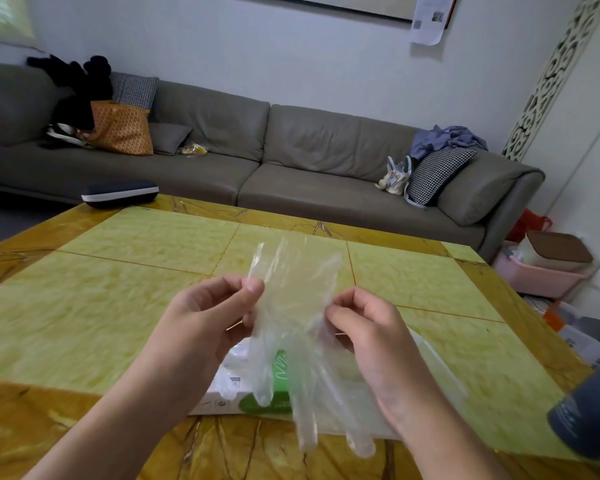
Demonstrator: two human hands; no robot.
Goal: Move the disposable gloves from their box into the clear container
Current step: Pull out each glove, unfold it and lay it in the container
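Observation:
Clear thin disposable gloves (pixel 291 306) hang in the air between both hands, cuffs up and fingers drooping down. My left hand (pixel 205 320) pinches their left edge between thumb and fingers. My right hand (pixel 368 327) pinches the right edge. Below them on the table lies the white and green glove box (pixel 253 400), partly hidden behind the gloves and my arms. A clear flat container (pixel 426 348) seems to lie under my right hand, hard to make out.
The yellow-green tiled table (pixel 118 306) stretches ahead. A dark case (pixel 120 193) sits at its far left corner. A dark grey cylinder (pixel 589 410) stands at the right edge. A grey sofa (pixel 291 161) runs behind; bins and boxes (pixel 548 268) sit on the floor at right.

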